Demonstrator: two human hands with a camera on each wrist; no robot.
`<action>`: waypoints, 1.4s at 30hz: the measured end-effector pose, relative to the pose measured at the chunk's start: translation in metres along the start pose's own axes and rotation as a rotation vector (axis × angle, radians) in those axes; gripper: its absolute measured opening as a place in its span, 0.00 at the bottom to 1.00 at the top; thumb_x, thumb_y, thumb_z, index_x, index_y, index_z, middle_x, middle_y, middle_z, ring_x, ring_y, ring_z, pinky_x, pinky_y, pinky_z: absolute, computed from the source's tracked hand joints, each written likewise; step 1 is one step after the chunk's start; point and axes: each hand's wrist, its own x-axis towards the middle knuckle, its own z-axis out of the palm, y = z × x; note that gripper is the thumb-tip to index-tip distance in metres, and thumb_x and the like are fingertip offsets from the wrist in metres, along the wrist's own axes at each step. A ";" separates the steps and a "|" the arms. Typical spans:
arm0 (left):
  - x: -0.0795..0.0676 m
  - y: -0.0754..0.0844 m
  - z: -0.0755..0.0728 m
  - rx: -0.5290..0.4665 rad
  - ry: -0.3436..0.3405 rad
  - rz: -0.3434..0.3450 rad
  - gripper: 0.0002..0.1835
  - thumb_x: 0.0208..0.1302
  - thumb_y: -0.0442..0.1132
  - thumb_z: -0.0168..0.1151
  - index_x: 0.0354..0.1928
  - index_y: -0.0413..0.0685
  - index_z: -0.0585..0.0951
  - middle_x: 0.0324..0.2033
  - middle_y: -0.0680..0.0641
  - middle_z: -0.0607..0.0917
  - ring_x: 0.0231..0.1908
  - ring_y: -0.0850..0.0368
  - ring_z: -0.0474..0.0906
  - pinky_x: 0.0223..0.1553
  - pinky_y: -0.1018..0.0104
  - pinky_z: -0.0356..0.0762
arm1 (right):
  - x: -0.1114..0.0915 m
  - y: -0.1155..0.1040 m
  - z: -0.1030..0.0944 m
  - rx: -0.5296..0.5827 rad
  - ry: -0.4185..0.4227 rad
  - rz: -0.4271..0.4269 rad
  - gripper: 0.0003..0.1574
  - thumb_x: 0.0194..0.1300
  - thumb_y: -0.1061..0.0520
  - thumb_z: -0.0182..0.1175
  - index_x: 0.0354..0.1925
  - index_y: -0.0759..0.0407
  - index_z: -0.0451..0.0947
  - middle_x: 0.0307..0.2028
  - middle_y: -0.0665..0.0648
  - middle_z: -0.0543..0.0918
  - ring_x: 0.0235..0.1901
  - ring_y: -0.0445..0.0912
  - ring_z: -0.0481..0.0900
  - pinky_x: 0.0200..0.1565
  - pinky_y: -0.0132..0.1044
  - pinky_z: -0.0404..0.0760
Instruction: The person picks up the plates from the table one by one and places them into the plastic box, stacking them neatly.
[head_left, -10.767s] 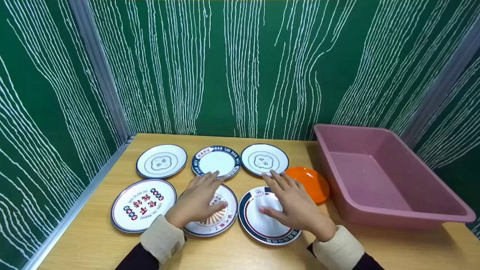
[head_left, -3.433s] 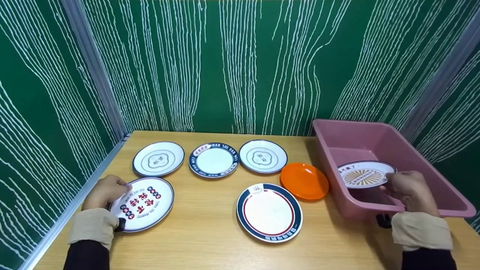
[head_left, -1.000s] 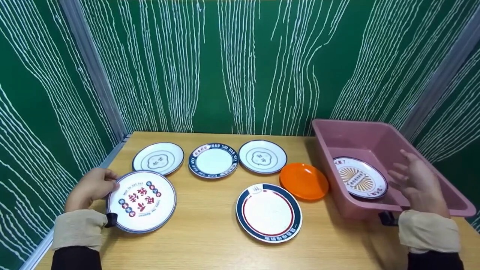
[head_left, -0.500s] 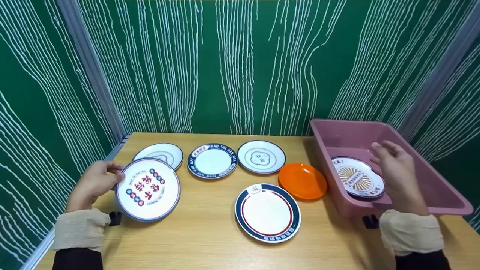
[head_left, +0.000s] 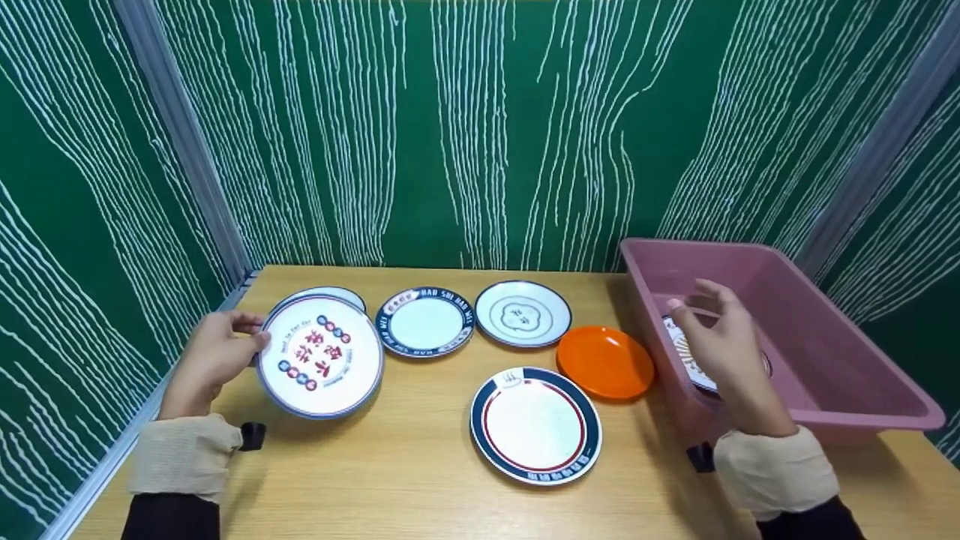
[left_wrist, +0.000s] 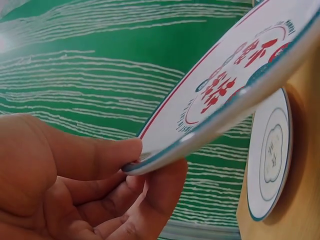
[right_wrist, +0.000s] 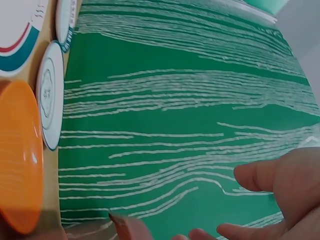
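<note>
My left hand (head_left: 217, 356) pinches the left rim of a white plate with red characters (head_left: 321, 356), thumb on top and fingers beneath. In the left wrist view that plate (left_wrist: 220, 90) is tilted and raised off the table. My right hand (head_left: 727, 352) holds nothing, its fingers loosely bent, above the near left side of a pink plastic tub (head_left: 832, 360). Inside the tub lies a plate with a sunburst print (head_left: 679, 349), partly hidden by this hand. In the right wrist view the right hand's thumb and fingers (right_wrist: 260, 175) are apart.
On the wooden table (head_left: 420, 480) lie a blue-rimmed plate with lettering (head_left: 426, 322), a white plate with a flower outline (head_left: 523, 315), an orange plate (head_left: 606, 362) and a navy-and-red-rimmed plate (head_left: 536, 427). Another white plate (head_left: 330, 294) is partly covered by the held one. Green panels (head_left: 450, 135) stand behind.
The right hand put the sunburst plate into the tub, let go, and moved left. The left hand lifted the red-character plate and carried it rightward.
</note>
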 end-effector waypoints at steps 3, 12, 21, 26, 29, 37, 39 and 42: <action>-0.001 0.004 0.006 -0.003 0.016 0.018 0.21 0.76 0.32 0.53 0.67 0.32 0.72 0.56 0.35 0.73 0.49 0.46 0.74 0.42 0.71 0.84 | -0.003 0.000 0.006 -0.019 -0.031 -0.034 0.45 0.76 0.43 0.57 0.78 0.64 0.54 0.67 0.72 0.71 0.65 0.63 0.72 0.68 0.58 0.70; -0.002 0.017 0.026 -0.062 0.022 0.064 0.20 0.76 0.31 0.52 0.66 0.32 0.72 0.56 0.36 0.73 0.46 0.49 0.76 0.41 0.71 0.85 | -0.009 -0.004 0.025 -0.039 -0.120 -0.028 0.49 0.75 0.39 0.57 0.79 0.60 0.51 0.70 0.72 0.67 0.65 0.66 0.70 0.67 0.60 0.72; -0.002 0.030 0.052 -0.163 -0.019 0.012 0.19 0.77 0.32 0.53 0.65 0.35 0.73 0.55 0.37 0.74 0.47 0.49 0.77 0.44 0.68 0.85 | -0.015 -0.006 0.042 -0.081 -0.112 -0.062 0.46 0.75 0.43 0.59 0.77 0.63 0.54 0.68 0.73 0.69 0.66 0.66 0.70 0.68 0.61 0.70; -0.006 0.036 0.065 -0.229 -0.015 0.010 0.18 0.76 0.32 0.53 0.64 0.34 0.73 0.55 0.37 0.74 0.47 0.49 0.78 0.44 0.68 0.86 | -0.018 -0.007 0.049 -0.103 -0.133 -0.078 0.44 0.75 0.45 0.59 0.77 0.63 0.54 0.69 0.72 0.69 0.66 0.65 0.70 0.67 0.61 0.71; -0.009 0.041 0.071 -0.272 -0.021 -0.004 0.18 0.76 0.32 0.53 0.65 0.35 0.73 0.55 0.38 0.74 0.47 0.50 0.78 0.45 0.67 0.86 | -0.019 -0.008 0.052 -0.105 -0.150 -0.082 0.44 0.75 0.45 0.59 0.77 0.62 0.54 0.69 0.72 0.69 0.66 0.65 0.70 0.68 0.61 0.70; -0.017 0.051 0.089 -0.391 -0.077 -0.013 0.17 0.76 0.30 0.54 0.63 0.33 0.73 0.53 0.38 0.75 0.46 0.50 0.78 0.45 0.65 0.86 | -0.024 -0.011 0.058 -0.089 -0.179 -0.093 0.43 0.75 0.46 0.60 0.76 0.62 0.55 0.67 0.70 0.70 0.66 0.64 0.70 0.69 0.60 0.70; -0.019 0.054 0.093 -0.417 -0.092 -0.012 0.17 0.75 0.30 0.54 0.62 0.33 0.73 0.52 0.38 0.75 0.46 0.50 0.79 0.45 0.65 0.86 | -0.025 -0.012 0.060 -0.082 -0.185 -0.101 0.43 0.75 0.47 0.60 0.76 0.62 0.56 0.67 0.70 0.71 0.65 0.64 0.71 0.68 0.60 0.71; -0.024 0.058 0.099 -0.439 -0.108 -0.008 0.16 0.75 0.30 0.54 0.62 0.34 0.74 0.51 0.38 0.75 0.46 0.50 0.78 0.44 0.65 0.85 | -0.028 -0.013 0.062 -0.083 -0.191 -0.101 0.42 0.75 0.47 0.61 0.76 0.61 0.58 0.66 0.69 0.72 0.64 0.64 0.72 0.66 0.60 0.74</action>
